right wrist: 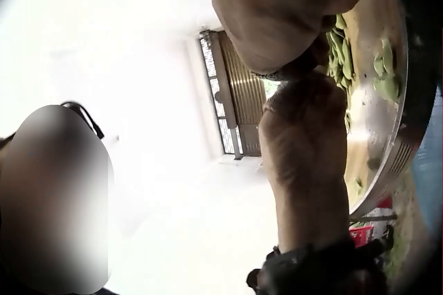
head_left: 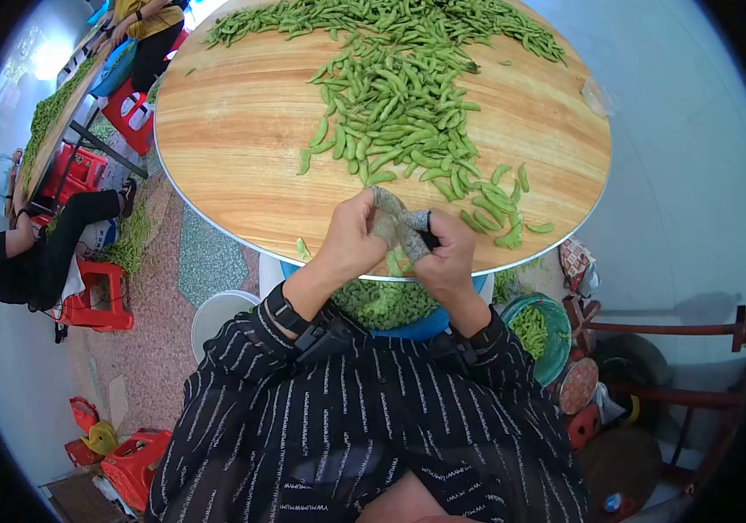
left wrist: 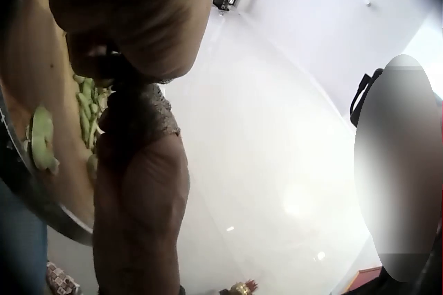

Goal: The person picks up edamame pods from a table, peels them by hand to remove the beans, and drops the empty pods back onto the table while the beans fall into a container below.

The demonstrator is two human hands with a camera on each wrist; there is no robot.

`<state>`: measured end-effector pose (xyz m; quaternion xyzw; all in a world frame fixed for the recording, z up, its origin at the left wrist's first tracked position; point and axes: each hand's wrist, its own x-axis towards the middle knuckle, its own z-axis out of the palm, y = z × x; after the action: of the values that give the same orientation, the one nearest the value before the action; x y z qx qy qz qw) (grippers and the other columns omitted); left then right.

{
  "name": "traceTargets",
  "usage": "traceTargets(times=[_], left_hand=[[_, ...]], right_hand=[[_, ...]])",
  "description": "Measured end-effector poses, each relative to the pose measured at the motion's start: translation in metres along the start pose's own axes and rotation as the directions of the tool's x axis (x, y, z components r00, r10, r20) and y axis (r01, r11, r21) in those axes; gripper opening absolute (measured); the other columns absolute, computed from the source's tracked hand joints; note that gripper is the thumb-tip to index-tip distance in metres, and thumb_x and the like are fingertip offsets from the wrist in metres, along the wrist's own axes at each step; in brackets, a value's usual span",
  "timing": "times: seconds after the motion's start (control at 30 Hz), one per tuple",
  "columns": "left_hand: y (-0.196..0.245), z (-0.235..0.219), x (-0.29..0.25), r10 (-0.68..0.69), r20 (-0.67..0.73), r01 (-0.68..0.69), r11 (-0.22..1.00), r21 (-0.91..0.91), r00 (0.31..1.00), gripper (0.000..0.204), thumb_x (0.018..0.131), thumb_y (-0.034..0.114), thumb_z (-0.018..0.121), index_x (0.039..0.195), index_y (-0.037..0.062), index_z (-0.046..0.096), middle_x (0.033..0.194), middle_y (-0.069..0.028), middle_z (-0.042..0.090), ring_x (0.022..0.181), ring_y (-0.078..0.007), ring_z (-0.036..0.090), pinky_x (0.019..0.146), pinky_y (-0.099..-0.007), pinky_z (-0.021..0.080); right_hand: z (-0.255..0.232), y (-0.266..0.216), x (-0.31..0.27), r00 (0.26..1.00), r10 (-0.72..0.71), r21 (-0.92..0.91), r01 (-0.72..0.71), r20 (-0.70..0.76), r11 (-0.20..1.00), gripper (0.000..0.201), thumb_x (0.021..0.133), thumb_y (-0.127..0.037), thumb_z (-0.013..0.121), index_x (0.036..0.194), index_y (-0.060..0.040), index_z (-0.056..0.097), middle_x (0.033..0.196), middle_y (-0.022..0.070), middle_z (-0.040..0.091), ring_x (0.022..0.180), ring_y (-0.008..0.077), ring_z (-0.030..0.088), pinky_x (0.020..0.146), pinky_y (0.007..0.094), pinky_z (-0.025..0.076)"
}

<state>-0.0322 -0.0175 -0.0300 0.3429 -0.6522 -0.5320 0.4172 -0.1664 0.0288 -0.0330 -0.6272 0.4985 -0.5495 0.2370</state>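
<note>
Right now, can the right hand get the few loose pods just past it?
Probably yes. The loose pods lie on the table close beyond the right hand, and nothing seems to block the way. It's up against the left hand, though, so they'd likely part first.

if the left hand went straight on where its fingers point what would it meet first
Probably the right hand: the left hand's fingers point towards it and sit very close, though depth there is unclear.
</note>
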Motion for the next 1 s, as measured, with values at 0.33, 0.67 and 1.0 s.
traceTargets(times=[0.33, 0.67, 1.0], left_hand=[[0.003, -0.004, 0.006, -0.136, 0.143, 0.151, 0.984, -0.097, 0.980, 0.016, 0.075, -0.002, 0.049, 0.091, -0.0010, 0.053, 0.076, -0.0030, 0.056, 0.067, -0.0088, 0.049, 0.059, -0.0217, 0.040], [0.012, -0.006, -0.009, -0.095, 0.199, 0.016, 0.930, 0.368, 0.975, 0.018, 0.068, 0.006, 0.056, 0.086, 0.0049, 0.057, 0.062, -0.0146, 0.054, 0.056, -0.0273, 0.054, 0.052, -0.0321, 0.043], [0.019, -0.013, 0.058, 0.089, 0.248, -0.262, 0.435, 0.862, 0.965, 0.021, 0.071, 0.022, 0.059, 0.077, 0.0025, 0.053, 0.069, -0.0165, 0.057, 0.067, -0.0332, 0.056, 0.057, -0.0406, 0.043]], right_hand=[[-0.011, 0.000, 0.008, 0.934, 0.343, 0.455, -0.350, 0.102, 0.819, 0.008, 0.074, 0.000, 0.059, 0.082, 0.0005, 0.061, 0.068, -0.0023, 0.057, 0.059, 0.0025, 0.047, 0.052, 0.0169, 0.038], [-0.068, 0.011, 0.006, 0.918, 0.389, 0.280, -0.355, -0.074, 0.892, 0.013, 0.076, -0.004, 0.057, 0.088, -0.0004, 0.060, 0.071, 0.0000, 0.058, 0.062, 0.0057, 0.051, 0.056, 0.0194, 0.041], [-0.111, 0.017, -0.002, 0.954, 0.259, -0.019, -0.265, -0.153, 0.964, 0.027, 0.076, 0.003, 0.049, 0.103, 0.0020, 0.052, 0.082, 0.0042, 0.058, 0.076, 0.0093, 0.053, 0.068, 0.0210, 0.042]])
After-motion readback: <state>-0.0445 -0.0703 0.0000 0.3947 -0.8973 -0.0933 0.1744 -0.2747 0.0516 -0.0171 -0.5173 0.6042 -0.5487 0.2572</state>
